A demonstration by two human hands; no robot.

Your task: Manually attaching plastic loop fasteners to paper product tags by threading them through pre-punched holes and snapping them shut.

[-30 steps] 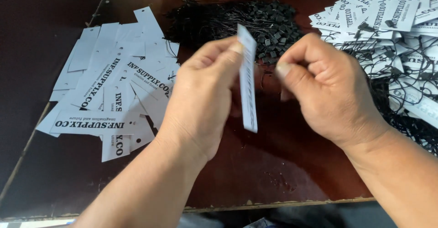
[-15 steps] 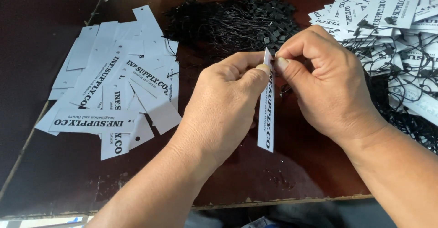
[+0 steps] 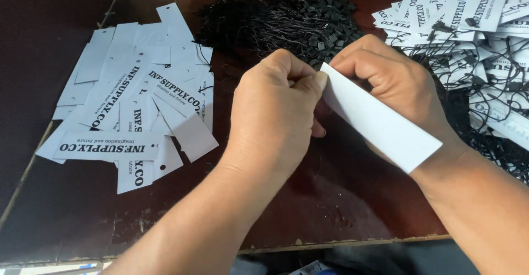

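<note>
Two hands, one held tag, three piles

the thing in hand is a white card tag, a long narrow rectangle of stiff paper with its blank side turned up toward the camera. it slants from upper left down to lower right, raised off the dark brown counter rather than lying on it. its upper end sits pinched between the fingertips of the left hand and the right hand, which meet just there. a small punched hole shows near the lower right end, which juts free across the right wrist. the card looks flat and uncreased, with clean, straight edges.
</note>
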